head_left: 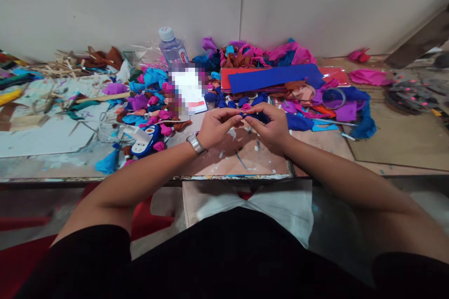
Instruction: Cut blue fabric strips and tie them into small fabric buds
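My left hand [218,127], with a metal watch [195,143] on its wrist, is closed in a pinch over the table's near part. Facing it, my right hand [269,124] is pinched too, and the fingertips of both hands almost meet. Between them shows a small dark blue crumpled piece [248,115], thin like crepe paper or cloth; the fingers cover most of it. Just beyond the hands lie more dark blue and pink scraps. A dark blue strip [298,122] lies right of my right hand.
A clear bottle [171,46] stands behind a phone [189,86]. Left are a blue power socket [145,142] with cables and several small pink and blue bundles [149,77]. Flat blue sheets [273,78] lie at the back, a tape roll [333,98] at right, cardboard [403,135] beyond.
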Demonstrator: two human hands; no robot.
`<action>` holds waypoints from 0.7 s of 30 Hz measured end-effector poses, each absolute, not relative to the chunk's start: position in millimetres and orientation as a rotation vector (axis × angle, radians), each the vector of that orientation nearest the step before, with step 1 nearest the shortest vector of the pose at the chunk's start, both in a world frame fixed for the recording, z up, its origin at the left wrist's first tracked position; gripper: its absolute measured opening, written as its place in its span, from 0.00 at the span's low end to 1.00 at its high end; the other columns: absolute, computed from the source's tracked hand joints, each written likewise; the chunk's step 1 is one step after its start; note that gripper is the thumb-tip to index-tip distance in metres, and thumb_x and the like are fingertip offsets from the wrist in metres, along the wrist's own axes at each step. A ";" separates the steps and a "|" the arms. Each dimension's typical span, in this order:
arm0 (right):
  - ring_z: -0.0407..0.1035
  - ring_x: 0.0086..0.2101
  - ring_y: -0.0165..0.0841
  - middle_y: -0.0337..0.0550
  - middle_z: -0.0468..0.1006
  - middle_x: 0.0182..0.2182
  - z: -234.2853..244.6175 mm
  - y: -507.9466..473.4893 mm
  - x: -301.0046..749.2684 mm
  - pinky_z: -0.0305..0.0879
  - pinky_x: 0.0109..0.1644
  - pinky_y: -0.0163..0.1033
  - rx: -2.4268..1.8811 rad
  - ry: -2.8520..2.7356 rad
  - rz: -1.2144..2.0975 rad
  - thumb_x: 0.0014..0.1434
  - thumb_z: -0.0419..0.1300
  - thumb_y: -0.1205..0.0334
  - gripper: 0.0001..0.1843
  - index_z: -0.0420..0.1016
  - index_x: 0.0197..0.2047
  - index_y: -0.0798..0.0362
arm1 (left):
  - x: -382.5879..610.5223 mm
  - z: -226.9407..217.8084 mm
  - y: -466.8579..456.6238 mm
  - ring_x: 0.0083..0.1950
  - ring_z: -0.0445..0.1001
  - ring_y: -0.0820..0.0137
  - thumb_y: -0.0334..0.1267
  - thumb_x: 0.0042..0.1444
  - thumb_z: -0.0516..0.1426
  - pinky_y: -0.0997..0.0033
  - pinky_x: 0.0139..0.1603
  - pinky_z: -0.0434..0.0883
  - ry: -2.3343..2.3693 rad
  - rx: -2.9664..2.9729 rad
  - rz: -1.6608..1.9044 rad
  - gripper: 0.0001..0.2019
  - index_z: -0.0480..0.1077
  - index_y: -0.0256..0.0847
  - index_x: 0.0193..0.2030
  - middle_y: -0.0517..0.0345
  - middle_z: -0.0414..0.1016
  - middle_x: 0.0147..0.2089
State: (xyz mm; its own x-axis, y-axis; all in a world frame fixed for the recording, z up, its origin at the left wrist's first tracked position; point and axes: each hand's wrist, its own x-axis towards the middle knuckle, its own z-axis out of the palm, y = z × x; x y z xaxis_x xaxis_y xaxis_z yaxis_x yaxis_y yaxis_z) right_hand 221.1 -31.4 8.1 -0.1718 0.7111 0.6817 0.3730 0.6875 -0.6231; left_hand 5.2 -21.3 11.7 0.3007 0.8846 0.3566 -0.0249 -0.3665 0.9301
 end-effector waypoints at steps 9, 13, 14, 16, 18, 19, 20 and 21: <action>0.81 0.41 0.42 0.44 0.88 0.40 7.7 -30.3 219.9 0.74 0.52 0.52 -0.885 -1.804 0.343 0.69 0.68 0.41 0.16 0.83 0.41 0.45 | 5.6 8.7 -20.5 0.34 0.85 0.70 0.57 0.61 0.71 0.71 0.38 0.82 0.780 1.613 1.193 0.22 0.87 0.40 0.50 0.50 0.88 0.36; 0.80 0.40 0.42 0.44 0.88 0.38 8.7 -30.0 220.1 0.74 0.52 0.52 -0.865 -1.814 0.306 0.69 0.68 0.42 0.16 0.83 0.40 0.45 | 6.7 5.7 -21.5 0.33 0.85 0.70 0.57 0.62 0.70 0.72 0.37 0.81 0.783 1.612 1.181 0.22 0.87 0.40 0.49 0.50 0.88 0.36; 0.80 0.40 0.42 0.44 0.87 0.38 8.5 -29.8 220.3 0.73 0.51 0.52 -0.865 -1.815 0.298 0.69 0.68 0.41 0.16 0.83 0.39 0.45 | 6.9 5.1 -22.0 0.33 0.85 0.70 0.58 0.62 0.70 0.72 0.37 0.81 0.790 1.607 1.173 0.23 0.87 0.39 0.50 0.50 0.88 0.36; 0.80 0.40 0.42 0.44 0.87 0.37 8.1 -29.2 220.6 0.73 0.51 0.52 -0.881 -1.811 0.288 0.69 0.68 0.40 0.18 0.82 0.39 0.45 | 7.2 4.2 -23.0 0.33 0.85 0.69 0.59 0.62 0.69 0.71 0.36 0.81 0.802 1.599 1.147 0.24 0.87 0.40 0.51 0.50 0.88 0.36; 0.79 0.40 0.43 0.44 0.87 0.37 7.7 -29.1 220.7 0.73 0.51 0.52 -0.900 -1.811 0.288 0.69 0.67 0.38 0.20 0.82 0.38 0.45 | 7.3 3.7 -24.0 0.34 0.86 0.68 0.60 0.63 0.68 0.70 0.37 0.82 0.801 1.599 1.124 0.25 0.87 0.40 0.53 0.50 0.88 0.36; 0.79 0.40 0.43 0.44 0.87 0.37 7.6 -29.2 220.6 0.72 0.51 0.52 -0.902 -1.812 0.286 0.69 0.67 0.37 0.20 0.81 0.38 0.45 | 7.4 3.6 -24.3 0.34 0.86 0.67 0.60 0.63 0.68 0.70 0.38 0.82 0.795 1.603 1.121 0.25 0.87 0.40 0.53 0.50 0.88 0.37; 0.79 0.40 0.43 0.44 0.87 0.36 7.5 -29.4 220.4 0.72 0.51 0.53 -0.900 -1.815 0.284 0.69 0.67 0.37 0.20 0.81 0.38 0.45 | 7.5 3.7 -24.4 0.35 0.86 0.67 0.59 0.62 0.69 0.69 0.39 0.82 0.790 1.611 1.125 0.24 0.87 0.41 0.53 0.49 0.89 0.38; 0.79 0.40 0.43 0.44 0.86 0.36 7.4 -29.7 220.2 0.72 0.51 0.53 -0.896 -1.818 0.281 0.69 0.68 0.38 0.19 0.81 0.38 0.45 | 7.5 3.8 -24.4 0.36 0.87 0.66 0.59 0.61 0.70 0.68 0.40 0.82 0.785 1.621 1.135 0.24 0.87 0.42 0.53 0.49 0.89 0.40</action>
